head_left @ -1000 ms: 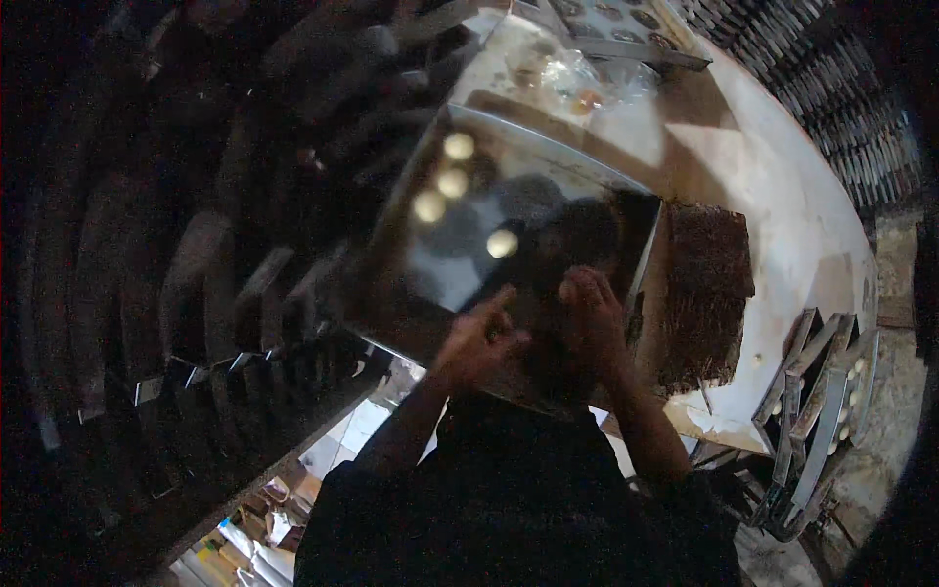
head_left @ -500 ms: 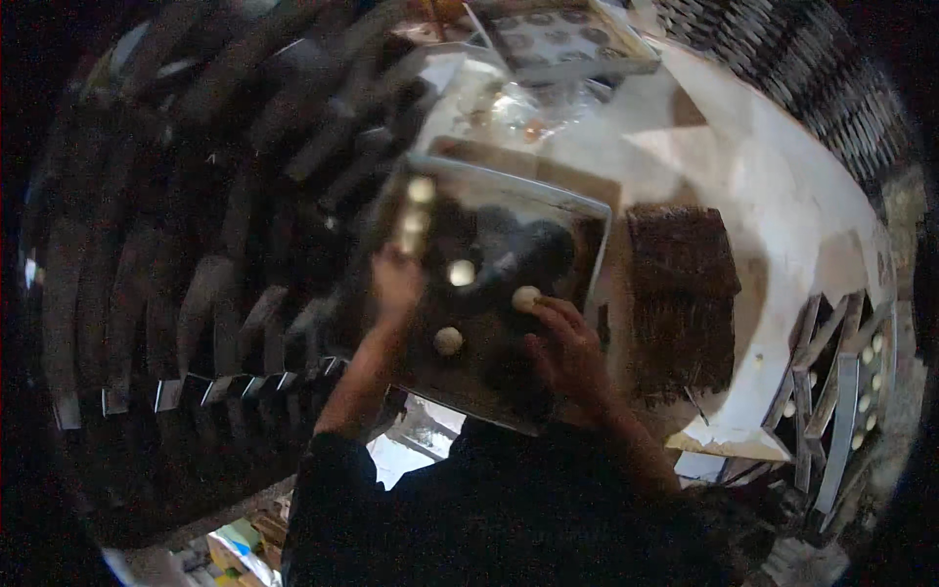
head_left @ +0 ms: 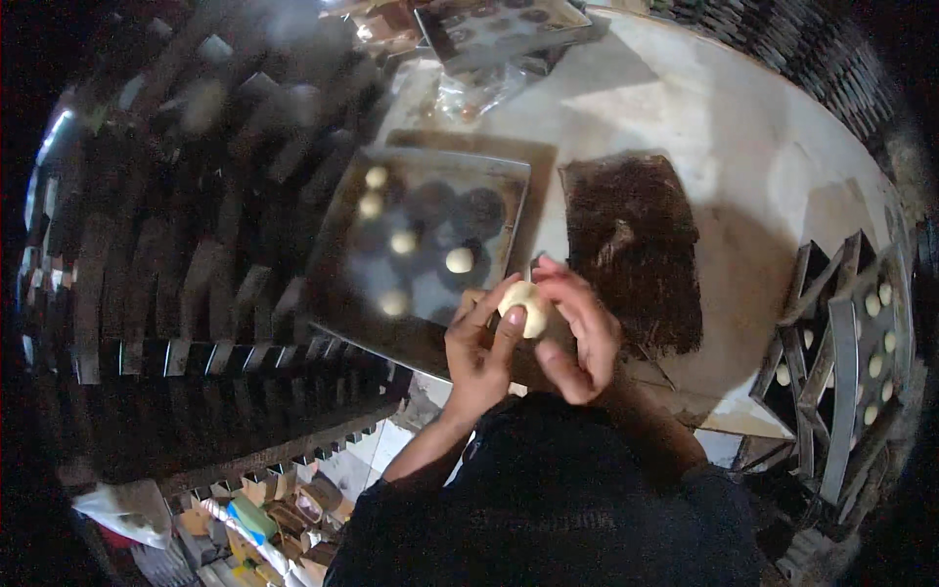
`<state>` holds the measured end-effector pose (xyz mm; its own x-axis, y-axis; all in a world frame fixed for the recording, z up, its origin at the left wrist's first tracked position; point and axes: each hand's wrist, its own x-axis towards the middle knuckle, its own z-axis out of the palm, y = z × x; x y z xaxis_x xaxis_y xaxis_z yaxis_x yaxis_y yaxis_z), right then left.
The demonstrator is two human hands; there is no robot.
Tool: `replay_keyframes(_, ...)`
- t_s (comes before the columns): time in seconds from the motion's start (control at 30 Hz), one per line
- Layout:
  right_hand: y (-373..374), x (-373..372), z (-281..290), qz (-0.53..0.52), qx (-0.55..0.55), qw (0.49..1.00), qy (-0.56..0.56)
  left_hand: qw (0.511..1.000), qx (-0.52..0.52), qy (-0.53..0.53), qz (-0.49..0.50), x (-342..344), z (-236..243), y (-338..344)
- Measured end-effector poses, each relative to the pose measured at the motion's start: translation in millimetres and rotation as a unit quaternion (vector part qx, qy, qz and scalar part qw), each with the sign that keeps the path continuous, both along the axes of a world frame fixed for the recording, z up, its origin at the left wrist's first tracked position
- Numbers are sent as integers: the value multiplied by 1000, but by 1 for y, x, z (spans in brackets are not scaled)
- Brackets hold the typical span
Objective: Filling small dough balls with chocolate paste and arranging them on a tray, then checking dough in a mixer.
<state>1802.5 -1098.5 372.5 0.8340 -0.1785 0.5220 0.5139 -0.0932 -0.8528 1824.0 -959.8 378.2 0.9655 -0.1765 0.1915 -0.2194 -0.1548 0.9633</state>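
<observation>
Apparently, as I watch remotely, the left hand [head_left: 479, 360] pinches a pale dough ball [head_left: 523, 308] at the near-right corner of the metal tray [head_left: 430, 284], probably for keeping it steady, while the unclenched right hand [head_left: 585, 340] curves beside it, contact unclear.
</observation>
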Motion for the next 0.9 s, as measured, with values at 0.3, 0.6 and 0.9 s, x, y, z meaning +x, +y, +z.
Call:
replay_keyframes(0.3,50,-62,-7,-93,-96,991,23,994,-16,-26,-104,-92,4,24)
replay_keyframes(0.6,83,-111,-43,0,-81,989,124,896,-289,332,-51,-165,-68,70)
replay_keyframes(0.9,-105,-139,-156,-335,-555,722,242,759,-462,435,-148,-126,-61,53)
